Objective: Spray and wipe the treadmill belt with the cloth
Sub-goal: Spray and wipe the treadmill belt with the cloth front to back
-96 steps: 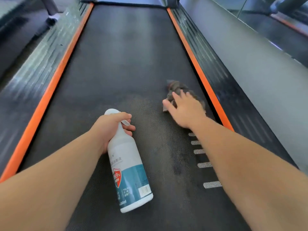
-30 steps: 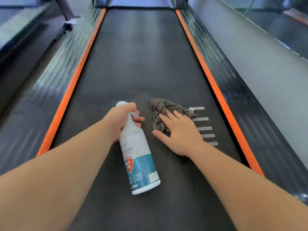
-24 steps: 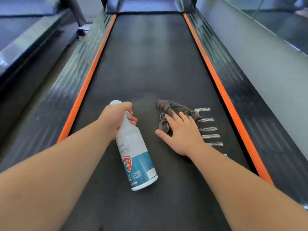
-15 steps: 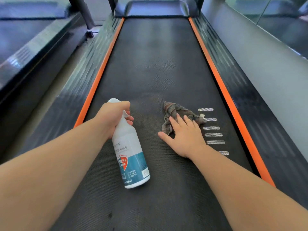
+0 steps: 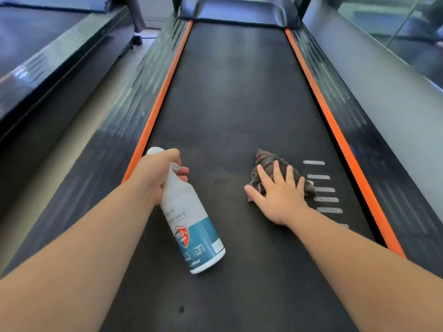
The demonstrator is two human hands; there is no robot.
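Treadmill belt [image 5: 235, 104]: dark and textured, its long axis running straight away from the person between two orange edge strips [image 5: 165, 92]. The far end goes under the motor hood and the near end is cut off by the frame. Spray bottle [image 5: 191, 224]: white with a teal label, held off the belt near the left edge, base toward the person, head pointing up-belt. Left hand [image 5: 153, 178]: wrapped round the bottle neck with one finger on the trigger; the nozzle is hidden behind the fingers. Right hand [image 5: 281, 200]: flat, fingers spread and straight, pressing on the cloth [image 5: 266, 158]. The cloth is a bunched grey rag right of the belt's centre line, just beside the white dash marks [image 5: 321, 189] at the right edge and mostly covered by the palm. Judgement: the right hand already has the cloth, and the next stroke runs up-belt or across. I cannot tell whether the belt is wet.
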